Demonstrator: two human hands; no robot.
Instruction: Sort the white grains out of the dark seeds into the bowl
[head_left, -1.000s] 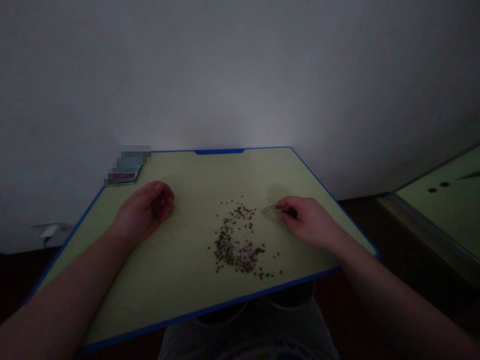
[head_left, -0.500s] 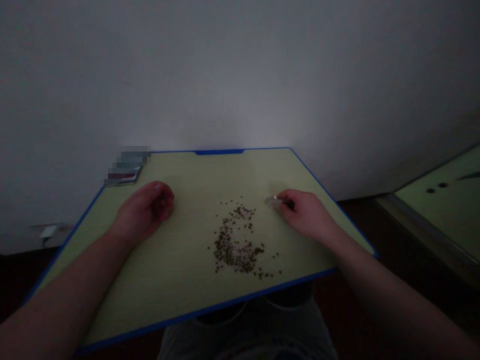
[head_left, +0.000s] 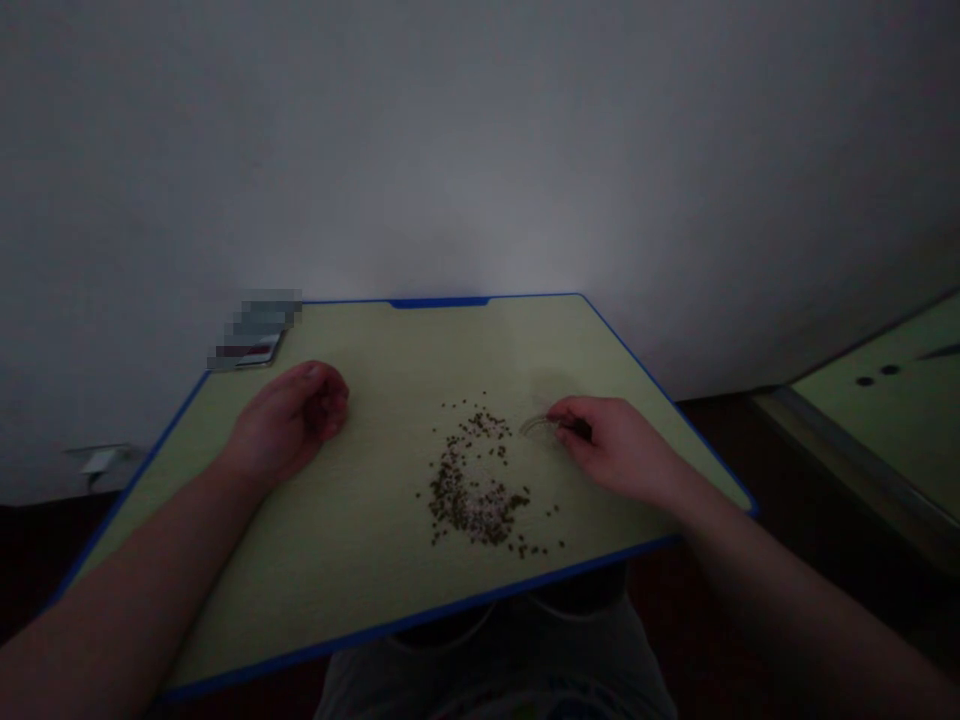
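A loose pile of small dark beans and pale grains (head_left: 476,500) is spread over the middle of the table (head_left: 360,560). My right hand (head_left: 604,440) is to the right of the pile, thumb and fingers pinched on thin metal tweezers (head_left: 534,424). Their slender curved prongs point left, towards the pile's upper right edge. I cannot make out any grain between the tips. My left hand (head_left: 296,420) rests on its side on the table, left of the pile and apart from it. Its fingers are curled in, and nothing shows in them.
A phone-like flat device (head_left: 259,340), partly blurred out, lies at the table's far left corner. A blue rim (head_left: 439,302) runs round the table, which stands against a grey wall. A pale green cabinet (head_left: 900,390) is at the right, and a white plug (head_left: 101,462) at the left.
My right hand rose slightly away with the tweezers half a second ago, then came back down towards the pile's upper right edge. My left hand has stayed still.
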